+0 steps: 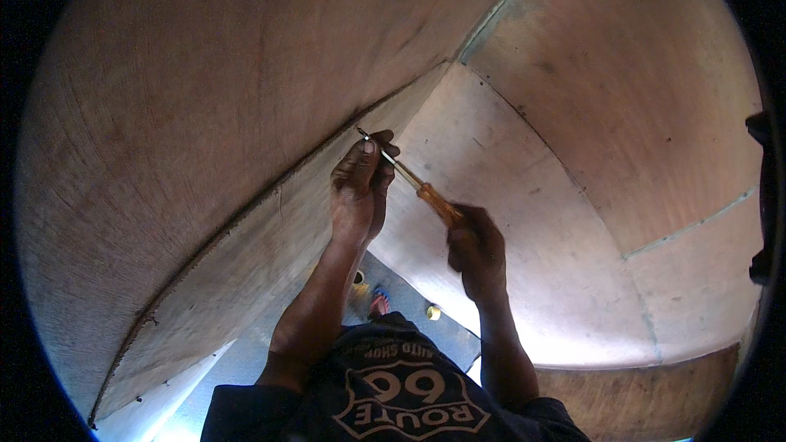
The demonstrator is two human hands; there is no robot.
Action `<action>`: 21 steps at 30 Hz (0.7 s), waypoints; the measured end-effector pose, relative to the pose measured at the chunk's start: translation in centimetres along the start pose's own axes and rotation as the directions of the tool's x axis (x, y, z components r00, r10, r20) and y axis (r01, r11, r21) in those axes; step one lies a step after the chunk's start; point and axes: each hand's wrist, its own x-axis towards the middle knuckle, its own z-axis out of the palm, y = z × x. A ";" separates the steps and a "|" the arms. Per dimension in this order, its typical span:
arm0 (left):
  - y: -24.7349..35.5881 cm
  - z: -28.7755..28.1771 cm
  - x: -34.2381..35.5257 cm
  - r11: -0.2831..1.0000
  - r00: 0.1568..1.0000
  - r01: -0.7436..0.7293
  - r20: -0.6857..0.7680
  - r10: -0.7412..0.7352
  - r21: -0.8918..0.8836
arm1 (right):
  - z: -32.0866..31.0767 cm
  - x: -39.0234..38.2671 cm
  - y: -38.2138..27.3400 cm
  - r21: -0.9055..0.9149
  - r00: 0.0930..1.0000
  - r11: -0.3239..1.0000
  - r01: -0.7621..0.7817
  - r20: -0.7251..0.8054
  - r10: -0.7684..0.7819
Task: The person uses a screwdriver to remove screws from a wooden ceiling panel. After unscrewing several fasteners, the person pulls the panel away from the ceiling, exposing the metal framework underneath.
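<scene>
My left hand (356,184) is closed, its thumb and fingers pinched on the front end of a screwdriver (429,196), where a small metal piece (361,132) sticks out past the fingertips. My right hand (476,250) grips the amber handle. The tip points at a dark seam (246,211) between reddish-brown wooden panels (180,98); whether it touches is too small to tell.
Curved wooden panels (589,74) with pale filled joints surround me above and at both sides. On the grey floor (254,352) below are my sandalled foot (380,301), a small yellow round object (434,312) and a small container (358,277).
</scene>
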 end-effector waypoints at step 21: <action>-1.1 -0.8 0.6 0.999 0.999 -0.030 -0.041 0.030 -0.016 | 2.2 -0.9 -1.2 -0.222 0.969 0.959 0.173 -0.136 -0.207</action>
